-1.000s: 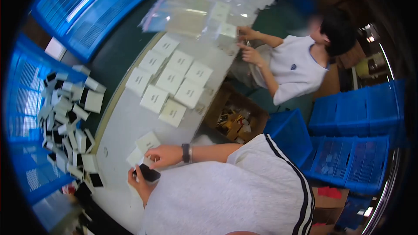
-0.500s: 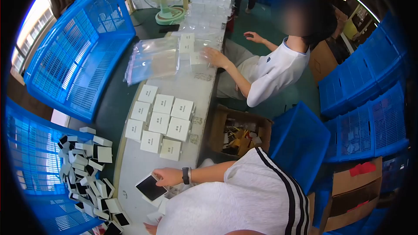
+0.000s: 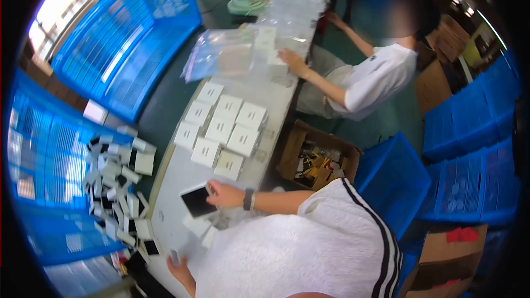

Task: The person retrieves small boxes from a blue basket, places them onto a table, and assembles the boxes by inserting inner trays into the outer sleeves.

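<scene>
My right hand (image 3: 226, 194), with a dark band on its wrist, grips a shallow white box part (image 3: 199, 201) by its edge; its face is black. Under it on the table lie more white box pieces (image 3: 197, 225), partly hidden by my shirt. Lower down, my left hand (image 3: 181, 271) is at the table edge, its fingers around a small greyish-white thing too blurred to name. Beyond my right hand stand several closed white boxes (image 3: 220, 127) in rows, small print on their tops.
White box parts with black insides are heaped (image 3: 118, 187) at left by blue crates (image 3: 49, 149). Plastic bags (image 3: 218, 55) lie farther up the table (image 3: 171, 198). Across sits a co-worker (image 3: 381, 80), a hand on white boxes. A carton (image 3: 287, 154) of scraps stands beside the table.
My view has shifted, so the table scene sits farther right. My left hand has come farther into view over the table edge. My right hand still holds the box part.
</scene>
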`<state>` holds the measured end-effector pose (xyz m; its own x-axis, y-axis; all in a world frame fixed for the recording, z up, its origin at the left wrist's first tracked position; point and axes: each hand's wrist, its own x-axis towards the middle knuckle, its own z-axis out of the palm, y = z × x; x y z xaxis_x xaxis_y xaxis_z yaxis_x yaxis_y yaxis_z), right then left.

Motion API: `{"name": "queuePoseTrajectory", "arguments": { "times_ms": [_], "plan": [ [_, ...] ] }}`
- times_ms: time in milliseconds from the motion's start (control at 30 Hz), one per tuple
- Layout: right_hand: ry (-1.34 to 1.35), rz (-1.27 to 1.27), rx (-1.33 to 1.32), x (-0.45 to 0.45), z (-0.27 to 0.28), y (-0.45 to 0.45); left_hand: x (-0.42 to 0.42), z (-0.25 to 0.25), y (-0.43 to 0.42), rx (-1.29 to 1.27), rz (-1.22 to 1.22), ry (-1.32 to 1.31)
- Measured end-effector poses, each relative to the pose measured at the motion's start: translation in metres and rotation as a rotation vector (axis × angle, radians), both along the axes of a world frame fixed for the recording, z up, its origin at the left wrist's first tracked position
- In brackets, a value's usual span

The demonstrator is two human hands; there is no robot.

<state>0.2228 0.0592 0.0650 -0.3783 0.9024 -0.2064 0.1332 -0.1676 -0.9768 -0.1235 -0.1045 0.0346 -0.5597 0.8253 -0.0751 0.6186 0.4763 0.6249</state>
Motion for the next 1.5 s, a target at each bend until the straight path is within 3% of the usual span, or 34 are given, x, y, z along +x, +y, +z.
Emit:
{"name": "queuePoseTrajectory", "arguments": {
  "times_ms": [33, 67, 100, 167, 200, 267, 300, 333, 400, 467, 500, 567, 733, 800, 1067, 1200, 1267, 1400, 1500],
  "plan": [
    [-0.028, -0.038, 0.072, 0.004, 0.006, -0.002, 0.010, 0.021, 0.008, 0.085, 0.024, 0.023],
    [0.015, -0.028, 0.047, 0.009, 0.013, -0.002, 0.023, 0.043, 0.020, 0.206, -0.041, -0.081],
    [0.139, -0.078, 0.056, 0.006, 0.005, -0.001, 0.038, 0.067, 0.033, 0.297, -0.177, -0.028],
    [0.230, -0.152, 0.115, 0.004, -0.028, 0.001, 0.055, 0.088, 0.055, 0.404, -0.267, -0.249],
    [0.201, -0.105, 0.025, 0.018, 0.014, 0.000, 0.066, 0.094, 0.066, 0.472, -0.293, -0.210],
    [0.216, -0.058, -0.032, 0.031, 0.035, 0.002, 0.098, 0.119, 0.080, 0.543, -0.291, -0.230],
    [0.432, -0.056, 0.046, 0.035, 0.052, 0.002, 0.099, 0.116, 0.087, 0.594, -0.359, -0.158],
    [0.433, -0.091, 0.128, 0.040, 0.064, 0.000, 0.115, 0.127, 0.093, 0.656, -0.359, -0.454],
    [0.464, -0.111, 0.136, 0.051, 0.097, -0.007, 0.122, 0.129, 0.099, 0.673, -0.402, -0.512],
    [0.425, -0.144, 0.243, 0.055, 0.114, -0.016, 0.129, 0.135, 0.105, 0.606, -0.633, -0.745],
    [0.342, -0.146, 0.360, 0.059, 0.118, -0.019, 0.129, 0.137, 0.107, 0.606, -0.638, -0.752],
    [0.197, -0.144, 0.550, 0.064, 0.129, -0.023, 0.127, 0.139, 0.108, 0.341, -0.863, -0.684],
    [-0.185, 0.001, 0.757, 0.058, 0.143, -0.026, 0.153, 0.155, 0.102, 0.221, -0.612, -1.044],
    [-0.277, 0.069, 0.712, 0.053, 0.142, -0.029, 0.156, 0.149, 0.100, 0.114, -0.696, -0.865],
    [-0.366, 0.211, 0.631, 0.058, 0.130, -0.051, 0.165, 0.144, 0.075, 0.066, -0.614, -0.729],
    [-0.321, 0.341, 0.417, 0.063, 0.122, -0.055, 0.165, 0.146, 0.062, 0.077, -0.628, -0.733],
    [-0.151, 0.470, 0.181, 0.066, 0.115, -0.055, 0.166, 0.145, 0.061, 0.087, -0.670, -0.745],
    [0.027, 0.310, 0.341, 0.049, 0.091, -0.072, 0.166, 0.151, 0.066, 0.036, -0.612, -0.730],
    [0.309, 0.312, 0.089, 0.046, 0.080, -0.068, 0.169, 0.151, 0.069, -0.012, -0.524, -0.790]
  ]
}}
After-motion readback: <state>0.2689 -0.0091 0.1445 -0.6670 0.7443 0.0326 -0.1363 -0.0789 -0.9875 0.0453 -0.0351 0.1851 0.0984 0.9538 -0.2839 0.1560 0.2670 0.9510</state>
